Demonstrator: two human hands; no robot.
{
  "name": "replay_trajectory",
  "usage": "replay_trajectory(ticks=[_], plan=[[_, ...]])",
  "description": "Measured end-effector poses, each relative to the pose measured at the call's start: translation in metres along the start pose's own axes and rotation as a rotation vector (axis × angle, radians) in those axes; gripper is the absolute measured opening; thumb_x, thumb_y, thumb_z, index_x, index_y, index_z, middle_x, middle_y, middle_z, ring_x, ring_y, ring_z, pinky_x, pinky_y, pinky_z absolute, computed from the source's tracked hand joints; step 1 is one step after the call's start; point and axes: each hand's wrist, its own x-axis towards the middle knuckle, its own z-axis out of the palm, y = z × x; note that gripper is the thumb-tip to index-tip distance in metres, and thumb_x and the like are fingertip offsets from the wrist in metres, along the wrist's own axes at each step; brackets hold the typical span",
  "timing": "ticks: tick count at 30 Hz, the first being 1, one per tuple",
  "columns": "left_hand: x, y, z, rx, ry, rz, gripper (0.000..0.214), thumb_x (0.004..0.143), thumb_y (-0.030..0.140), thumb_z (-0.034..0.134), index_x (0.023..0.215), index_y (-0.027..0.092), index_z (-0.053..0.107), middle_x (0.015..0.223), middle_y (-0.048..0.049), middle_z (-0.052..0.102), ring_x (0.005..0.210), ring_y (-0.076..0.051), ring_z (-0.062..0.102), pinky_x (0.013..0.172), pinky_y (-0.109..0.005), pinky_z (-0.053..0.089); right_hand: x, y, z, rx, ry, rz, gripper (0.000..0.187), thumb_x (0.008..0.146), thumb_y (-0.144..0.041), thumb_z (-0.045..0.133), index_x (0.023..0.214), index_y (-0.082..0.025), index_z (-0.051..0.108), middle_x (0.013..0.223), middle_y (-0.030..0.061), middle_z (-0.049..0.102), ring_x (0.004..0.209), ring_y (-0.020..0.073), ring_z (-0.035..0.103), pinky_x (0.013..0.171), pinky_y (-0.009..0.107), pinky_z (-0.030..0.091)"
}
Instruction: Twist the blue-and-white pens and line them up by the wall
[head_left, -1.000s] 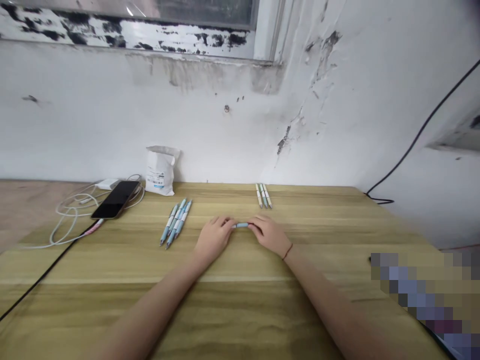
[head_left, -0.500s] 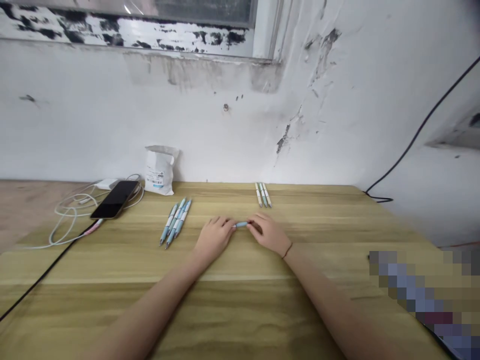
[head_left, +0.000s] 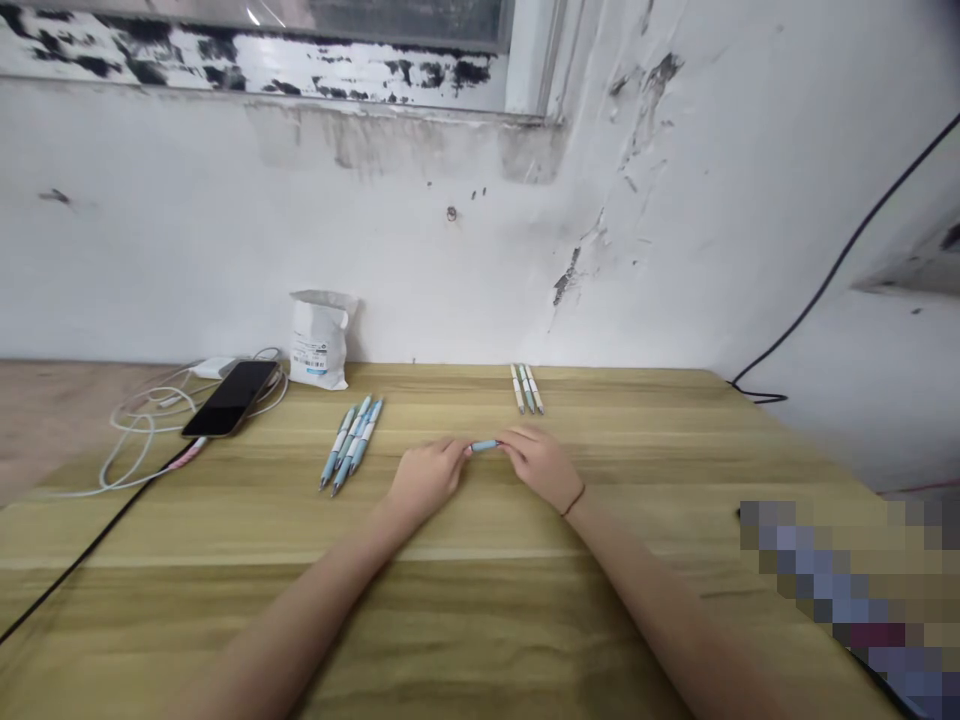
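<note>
Head view: on the wooden worktop [head_left: 120,600], the left hand [head_left: 426,478] and right hand [head_left: 540,465] are close together, holding a short blue pen barrel [head_left: 485,445] between them. Two groups of pens [head_left: 351,445] lie farther, near the back edge, before a stained white wall [head_left: 450,280].

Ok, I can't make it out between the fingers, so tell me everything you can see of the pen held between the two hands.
Only a short middle stretch of the pen shows: a slim, smooth, light-blue barrel that looks like plastic. It lies roughly level, crosswise to the person, with its ends hidden in the fingers of the left hand and the right hand, which hold it between them. It is over the wooden tabletop, but whether it touches the wood cannot be told. Its tip and any clip are out of sight.
</note>
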Motion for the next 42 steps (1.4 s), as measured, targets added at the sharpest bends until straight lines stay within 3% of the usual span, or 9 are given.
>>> replay_trajectory(ticks=[4, 9, 11, 13, 16, 19, 23, 29, 42], plan=[[0.0016, -0.0029, 0.0011, 0.010, 0.034, 0.051, 0.027, 0.094, 0.028, 0.033, 0.107, 0.021, 0.055, 0.094, -0.0053, 0.064, 0.084, -0.018, 0.061, 0.074, -0.029, 0.044, 0.0005, -0.0033, -0.0007, 0.089, -0.001, 0.106, 0.023, 0.085, -0.031, 0.054, 0.105, -0.021, 0.059, 0.094, 0.0055, 0.064, 0.086, 0.0196, 0.057, 0.078, 0.034, 0.046], [0.0027, -0.0034, 0.0038, 0.014, 0.058, 0.097, 0.023, 0.093, 0.023, 0.035, 0.107, 0.020, 0.053, 0.094, -0.0056, 0.063, 0.086, -0.018, 0.059, 0.078, -0.031, 0.044, 0.0006, -0.0060, 0.0031, 0.156, -0.018, 0.201, 0.021, 0.090, -0.028, 0.043, 0.082, -0.020, 0.061, 0.073, 0.0031, 0.060, 0.070, 0.0169, 0.055, 0.067, 0.030, 0.044], [0.0025, -0.0030, 0.0044, 0.009, 0.051, 0.074, 0.024, 0.093, 0.023, 0.034, 0.108, 0.020, 0.052, 0.094, -0.0052, 0.063, 0.084, -0.018, 0.059, 0.076, -0.030, 0.044, 0.0003, -0.0060, 0.0055, 0.220, 0.021, 0.215, 0.013, 0.085, -0.027, 0.050, 0.090, -0.020, 0.059, 0.079, 0.0028, 0.061, 0.070, 0.0161, 0.055, 0.068, 0.029, 0.044], [0.0022, -0.0020, 0.0038, 0.010, 0.036, 0.042, 0.025, 0.093, 0.024, 0.032, 0.107, 0.020, 0.052, 0.094, -0.0049, 0.063, 0.082, -0.018, 0.059, 0.072, -0.029, 0.044, 0.0000, -0.0055, 0.0068, 0.290, 0.050, 0.255, 0.025, 0.081, -0.030, 0.057, 0.103, -0.020, 0.055, 0.086, 0.0032, 0.061, 0.068, 0.0150, 0.055, 0.067, 0.029, 0.045], [0.0018, 0.0009, 0.0004, 0.017, 0.012, 0.014, 0.027, 0.094, 0.027, 0.029, 0.106, 0.020, 0.052, 0.093, -0.0044, 0.062, 0.082, -0.017, 0.059, 0.070, -0.027, 0.044, 0.0005, -0.0048, 0.0064, 0.331, 0.001, 0.311, 0.021, 0.085, -0.036, 0.050, 0.095, -0.020, 0.059, 0.079, 0.0025, 0.062, 0.063, 0.0147, 0.054, 0.062, 0.028, 0.044], [0.0016, 0.0043, -0.0034, 0.026, -0.035, -0.011, 0.030, 0.094, 0.033, 0.027, 0.100, 0.021, 0.054, 0.090, -0.0042, 0.061, 0.080, -0.017, 0.059, 0.066, -0.025, 0.043, 0.0010, -0.0048, 0.0058, 0.347, -0.044, 0.299, 0.026, 0.089, -0.034, 0.042, 0.078, -0.019, 0.060, 0.068, 0.0013, 0.060, 0.063, 0.0148, 0.053, 0.061, 0.028, 0.043], [0.0013, 0.0054, -0.0045, 0.038, -0.081, -0.050, 0.032, 0.094, 0.044, 0.028, 0.106, 0.026, 0.052, 0.091, -0.0031, 0.061, 0.078, -0.017, 0.060, 0.059, -0.023, 0.041, 0.0007, -0.0046, 0.0074, 0.405, 0.021, 0.312, 0.024, 0.082, -0.035, 0.055, 0.099, -0.019, 0.057, 0.084, 0.0029, 0.062, 0.068, 0.0144, 0.055, 0.063, 0.027, 0.045], [0.0014, 0.0040, -0.0025, 0.095, -0.078, -0.022, 0.032, 0.094, 0.041, 0.028, 0.108, 0.028, 0.054, 0.090, -0.0036, 0.061, 0.080, -0.018, 0.060, 0.059, -0.023, 0.042, 0.0024, -0.0070, 0.0058, 0.359, -0.068, 0.312, 0.025, 0.087, -0.037, 0.047, 0.085, -0.020, 0.065, 0.072, 0.0019, 0.064, 0.064, 0.0144, 0.054, 0.060, 0.027, 0.043], [0.0036, -0.0025, 0.0028, 0.045, -0.016, -0.054, 0.032, 0.095, 0.032, 0.027, 0.110, 0.021, 0.054, 0.105, -0.0077, 0.056, 0.092, -0.018, 0.056, 0.071, -0.027, 0.046, 0.0008, -0.0022, 0.0085, 0.453, 0.056, 0.420, 0.021, 0.079, -0.036, 0.056, 0.090, -0.019, 0.063, 0.073, 0.0016, 0.063, 0.060, 0.0135, 0.055, 0.055, 0.026, 0.045]])
